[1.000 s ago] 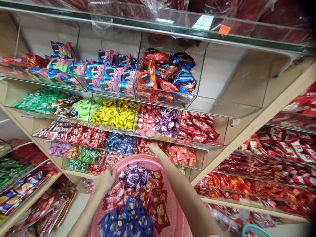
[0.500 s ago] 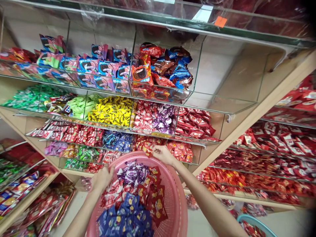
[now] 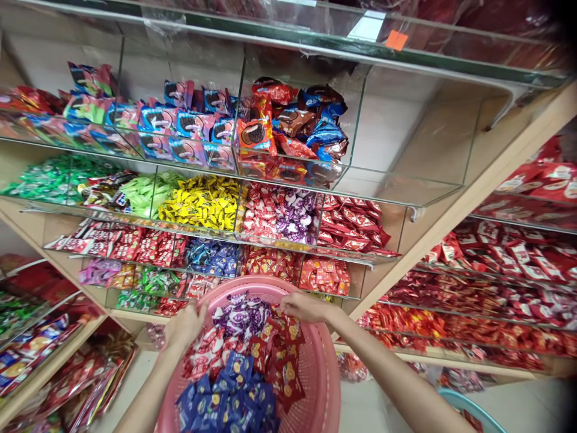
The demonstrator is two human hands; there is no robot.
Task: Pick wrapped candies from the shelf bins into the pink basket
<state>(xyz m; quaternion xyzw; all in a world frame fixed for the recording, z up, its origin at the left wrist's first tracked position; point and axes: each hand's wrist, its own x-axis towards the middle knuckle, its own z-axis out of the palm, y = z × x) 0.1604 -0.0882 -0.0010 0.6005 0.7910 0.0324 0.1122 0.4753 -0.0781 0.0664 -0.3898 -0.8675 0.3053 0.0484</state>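
My left hand (image 3: 186, 325) is closed on the left rim of a round pink plastic basket (image 3: 328, 367). Inside it lie purple-and-white wrapped candies (image 3: 241, 316), red-and-white wrapped candies (image 3: 205, 353), blue candy packets (image 3: 234, 400) and dark red candy packets (image 3: 288, 373) with orange fruit prints. Over the basket's far right side, my right hand (image 3: 304, 307) has its fingers drawn together and pointing down at the dark red packets. Whether a packet is still between those fingertips is hidden.
Glass-fronted shelves rise ahead, holding yellow candy packets (image 3: 202, 203), cookie packs (image 3: 255, 133) and matching dark red packets (image 3: 269, 263). A wooden upright (image 3: 433, 222) divides them from more red goods at right. A teal basket (image 3: 473, 409) stands on the floor at lower right.
My right hand has come from the shelf edge, where it held dark red packets, down and toward me into the basket. My left hand stays on the rim.
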